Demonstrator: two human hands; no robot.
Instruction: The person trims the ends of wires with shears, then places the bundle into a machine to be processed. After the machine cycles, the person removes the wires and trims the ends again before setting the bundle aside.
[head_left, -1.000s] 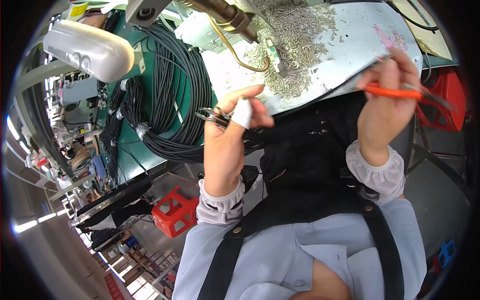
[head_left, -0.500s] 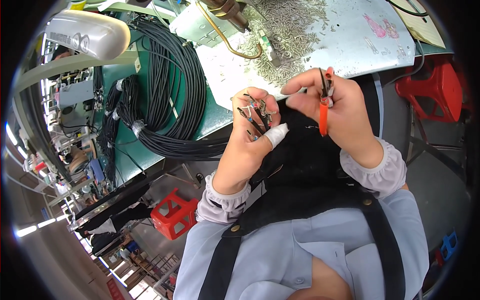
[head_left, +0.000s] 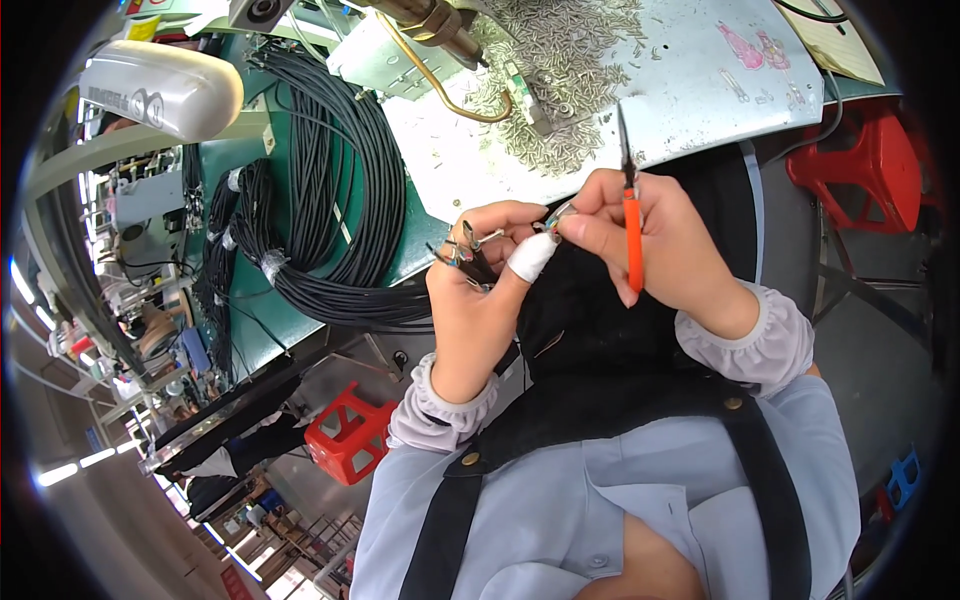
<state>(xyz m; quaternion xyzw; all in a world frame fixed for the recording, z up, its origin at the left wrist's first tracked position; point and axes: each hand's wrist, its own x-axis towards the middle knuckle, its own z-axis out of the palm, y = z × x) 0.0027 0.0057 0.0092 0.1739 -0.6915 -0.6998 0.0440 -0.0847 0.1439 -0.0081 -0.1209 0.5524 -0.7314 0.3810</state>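
Observation:
My left hand (head_left: 478,300), its thumb tip wrapped in white tape, is closed around several black cables (head_left: 478,264). Their stripped ends, with thin coloured wires and bare metal, stick out between the fingers. My right hand (head_left: 665,235) meets it over my lap. Its thumb and forefinger pinch a cable's wire end (head_left: 562,218) beside the taped thumb. Across the right hand's fingers lies an orange-handled pointed tool (head_left: 634,235), its thin dark tip pointing away from me. Its exact kind I cannot make out.
Many small metal pins (head_left: 575,130) are heaped on the white worktop (head_left: 690,115) under a machine head (head_left: 440,30) with a bent brass tube. Coiled black cable (head_left: 385,200) lies on the green table at left. Red stools (head_left: 860,165) stand right and lower left.
My hands have come together, the right moving left to pinch a wire end. The orange-handled tool has turned, its dark tip now extending further out. The left fingers have shifted on the cables.

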